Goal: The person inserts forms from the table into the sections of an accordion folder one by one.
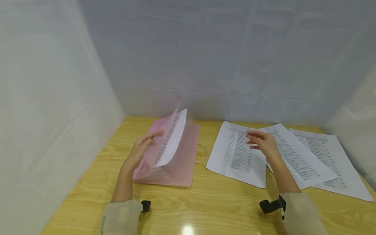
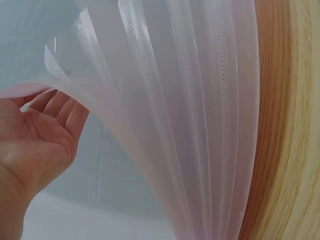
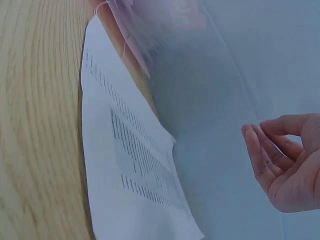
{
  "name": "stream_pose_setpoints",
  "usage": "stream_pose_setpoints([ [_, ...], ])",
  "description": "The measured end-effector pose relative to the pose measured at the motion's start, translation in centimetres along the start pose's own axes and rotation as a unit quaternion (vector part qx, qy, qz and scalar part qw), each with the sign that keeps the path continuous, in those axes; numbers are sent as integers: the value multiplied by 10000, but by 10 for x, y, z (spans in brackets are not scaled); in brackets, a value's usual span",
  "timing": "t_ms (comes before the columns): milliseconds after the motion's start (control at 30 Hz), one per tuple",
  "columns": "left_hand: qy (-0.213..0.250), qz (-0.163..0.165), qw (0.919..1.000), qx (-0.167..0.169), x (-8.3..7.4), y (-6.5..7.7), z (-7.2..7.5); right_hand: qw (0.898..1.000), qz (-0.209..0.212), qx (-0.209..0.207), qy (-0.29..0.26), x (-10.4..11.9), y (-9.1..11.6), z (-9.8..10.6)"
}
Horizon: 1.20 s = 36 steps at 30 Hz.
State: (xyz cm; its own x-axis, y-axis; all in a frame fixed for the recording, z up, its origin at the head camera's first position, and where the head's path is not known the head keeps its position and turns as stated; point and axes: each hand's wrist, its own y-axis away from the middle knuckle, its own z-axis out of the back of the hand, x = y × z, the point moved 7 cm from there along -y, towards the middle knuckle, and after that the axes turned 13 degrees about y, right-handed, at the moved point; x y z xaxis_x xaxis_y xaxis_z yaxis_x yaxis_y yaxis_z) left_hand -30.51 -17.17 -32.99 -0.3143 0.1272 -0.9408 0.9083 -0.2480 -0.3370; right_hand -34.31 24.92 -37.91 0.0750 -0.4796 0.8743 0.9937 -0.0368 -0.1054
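Sheet [image 1: 175,139] inside the pink folder [image 1: 186,166] bears illegible print [image 1: 167,140].

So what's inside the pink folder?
The pink folder shows clear sleeves and a white printed sheet inside. Anything behind that sheet is covered, so I can't tell what else it holds.

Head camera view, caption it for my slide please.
Left hand touches an open pink folder while the right hand hovers above printed sheets.

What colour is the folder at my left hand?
The folder is translucent pink, best seen in the head view.
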Motion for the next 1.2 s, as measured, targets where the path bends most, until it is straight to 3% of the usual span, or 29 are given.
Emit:
stream_pose_setpoints([
  [167, 85, -122, 9998, -143, -1, 2, 2, 9940, -494, -916, 330, -103, -24, 23],
  [200, 105, -152, 9997, -163, -1, 2, 2, 9925, -572, -1012, 389, -110, -21, 25],
  [267, 141, -180, 9995, -207, -1, 3, 2, 9893, -788, -1093, 565, -110, -8, 30],
  [400, 238, -177, 9992, -267, 0, 2, 2, 9827, -1351, -1002, 771, -77, 32, 33],
  [500, 288, -166, 9991, -281, 2, 1, 0, 9780, -1660, -857, 924, -74, 45, 31],
  [667, 263, -222, 9992, -215, 3, 3, 0, 9739, -1809, -860, 1071, -91, 45, 24],
  [800, 176, -293, 9992, -184, 3, 6, 0, 9729, -1688, -1007, 1219, -96, 45, 19],
  [1200, 150, -488, 9986, -112, 1, 4, 4, 9693, -1340, -1198, 1679, -86, 41, 10],
])
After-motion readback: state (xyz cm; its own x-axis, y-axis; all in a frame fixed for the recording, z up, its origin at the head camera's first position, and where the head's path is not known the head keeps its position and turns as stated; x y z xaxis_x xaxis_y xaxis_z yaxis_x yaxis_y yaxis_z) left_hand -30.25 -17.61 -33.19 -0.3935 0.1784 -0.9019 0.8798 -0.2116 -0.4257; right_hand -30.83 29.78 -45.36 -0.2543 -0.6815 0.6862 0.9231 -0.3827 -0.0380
